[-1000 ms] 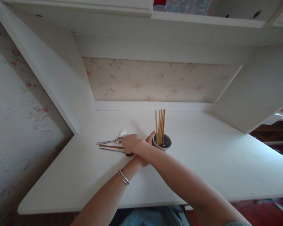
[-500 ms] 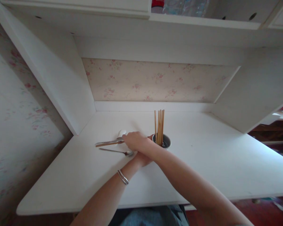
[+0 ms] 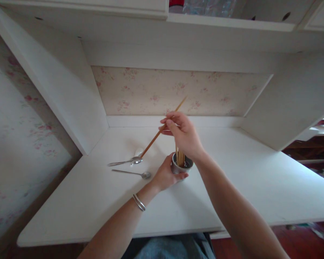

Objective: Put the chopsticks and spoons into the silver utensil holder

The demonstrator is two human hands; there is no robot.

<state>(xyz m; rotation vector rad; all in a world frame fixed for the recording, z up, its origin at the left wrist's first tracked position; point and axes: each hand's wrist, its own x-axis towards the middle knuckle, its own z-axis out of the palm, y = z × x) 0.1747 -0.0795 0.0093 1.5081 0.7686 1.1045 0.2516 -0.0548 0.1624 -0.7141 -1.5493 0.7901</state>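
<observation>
My left hand (image 3: pixel 167 174) is wrapped round the side of a grey metal cup (image 3: pixel 181 168) on the white desk. Several wooden chopsticks stand upright in the cup, their upper ends partly hidden behind my right hand (image 3: pixel 183 131). Above the cup, that hand pinches a single chopstick (image 3: pixel 153 139), which slants from upper right down to the left. Near its lower end lies a spoon (image 3: pixel 136 160), resting against a small white object (image 3: pixel 139 151) whose kind I cannot make out. A second, long-handled spoon (image 3: pixel 145 175) lies nearer to me, left of my left hand.
The white desk (image 3: pixel 245 180) stretches to both sides, with a side panel (image 3: pixel 62 86) at left and another (image 3: pixel 291 97) at right. Overhead is a shelf (image 3: pixel 232 23) holding clear plastic bottles (image 3: pixel 209 8). Flowered wallpaper covers the wall behind.
My right hand has come up and to the right from the spoons, lifting a chopstick off the desk. The left hand stays on the cup, now uncovered by the right arm.
</observation>
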